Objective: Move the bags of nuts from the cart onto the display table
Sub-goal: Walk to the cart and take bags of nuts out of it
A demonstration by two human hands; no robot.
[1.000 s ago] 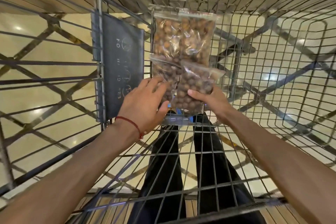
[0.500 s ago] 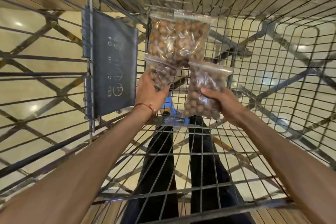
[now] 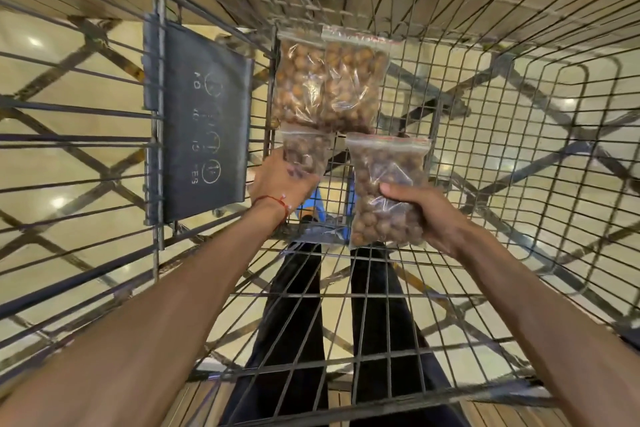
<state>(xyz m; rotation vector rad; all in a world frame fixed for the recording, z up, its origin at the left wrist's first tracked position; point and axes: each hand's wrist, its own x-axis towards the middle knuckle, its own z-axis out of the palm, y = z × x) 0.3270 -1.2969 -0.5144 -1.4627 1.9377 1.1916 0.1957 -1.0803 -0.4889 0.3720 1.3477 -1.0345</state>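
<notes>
We grip one bag each: right hand [image 3: 438, 218] clamps mid-frame bag [image 3: 386, 184], left hand [image 3: 282, 184] pinches smaller bag [image 3: 304, 152]; ready to lift clear of cart [image 3: 519, 114].

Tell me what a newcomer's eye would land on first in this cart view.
First, the clear bag of brown nuts gripped in the right hand at centre, lifted off the wire cart floor. Next, the left hand, with a red wrist thread, closing on a smaller bag. Beyond them, a larger bag lies on the cart floor, beside a dark folded flap to its left.

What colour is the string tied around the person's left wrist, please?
Red, a thin wrist string; the head view shows it.
</notes>
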